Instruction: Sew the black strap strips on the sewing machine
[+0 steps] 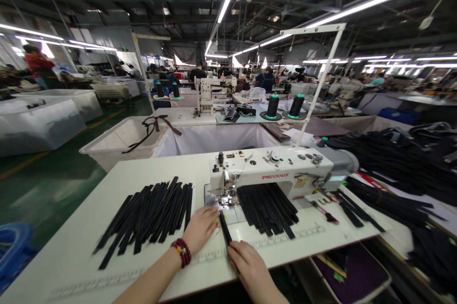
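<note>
A narrow black fabric strip (224, 229) lies on the sewing machine's bed, its far end close to the presser foot (224, 199). My right hand (250, 266) is closed around the near end of this strip. Stretched toward the needle area, my left hand (202, 229) rests on the plate at the strip's left side, fingertips beside its far end; their undersides are hidden. The white sewing machine (257, 171) stands over the work. To the left is a spread pile of black strips (153, 216), and another pile of strips (266, 209) lies under the machine arm.
A printed ruler scale (293, 237) runs along the table's front edge. Pink-handled snips (326, 213) and a few loose strips (352, 209) lie right of the machine. Beyond the table stand a cloth-lined bin (214, 137) and black thread cones (273, 106). A blue tub (14, 251) is at left.
</note>
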### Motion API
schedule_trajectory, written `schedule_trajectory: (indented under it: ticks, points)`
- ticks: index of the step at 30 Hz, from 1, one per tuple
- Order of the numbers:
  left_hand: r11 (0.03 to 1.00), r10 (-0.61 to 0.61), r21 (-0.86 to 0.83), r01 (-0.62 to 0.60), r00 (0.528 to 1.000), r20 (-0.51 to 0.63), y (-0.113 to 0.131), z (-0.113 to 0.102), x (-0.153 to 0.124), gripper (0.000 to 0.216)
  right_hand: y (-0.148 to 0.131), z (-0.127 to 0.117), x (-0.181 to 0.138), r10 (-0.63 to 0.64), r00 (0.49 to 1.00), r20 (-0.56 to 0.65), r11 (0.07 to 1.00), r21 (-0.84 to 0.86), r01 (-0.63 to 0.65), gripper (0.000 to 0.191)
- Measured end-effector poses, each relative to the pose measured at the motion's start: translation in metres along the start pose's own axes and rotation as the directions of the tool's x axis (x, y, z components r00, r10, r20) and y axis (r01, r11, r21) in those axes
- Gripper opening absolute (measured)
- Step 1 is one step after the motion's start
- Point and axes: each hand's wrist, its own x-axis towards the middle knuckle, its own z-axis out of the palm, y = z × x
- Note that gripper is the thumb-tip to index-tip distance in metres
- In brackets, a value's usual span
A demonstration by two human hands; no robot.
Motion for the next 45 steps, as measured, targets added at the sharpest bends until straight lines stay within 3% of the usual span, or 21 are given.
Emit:
schedule_trajectory:
  ticks: [5,8,25,45]
  points:
    - [0.916,0.138,0.367,-0.161,0.987,0.087,-0.012,0.001,0.003,0.041,0.003,0.024,0.013,0.044,0.997,-0.055,0.999,-0.009,-0.044,0.027]
    - [0.859,0.188,0.467,-0.208,0.978,0.089,-0.017,0.008,-0.002,0.043,0.002,0.033,0.021,0.064,0.994,-0.088,0.998,0.010,-0.063,0.024]
    - [0.846,0.216,0.480,-0.231,0.973,0.086,-0.017,0.010,0.003,0.039,0.000,0.030,0.029,0.083,0.993,-0.086,0.996,0.025,-0.082,0.021]
    - [0.849,0.153,0.492,-0.194,0.981,0.122,-0.013,0.007,0.005,0.041,0.001,0.034,0.026,0.117,0.988,-0.098,0.993,0.036,-0.114,0.022]
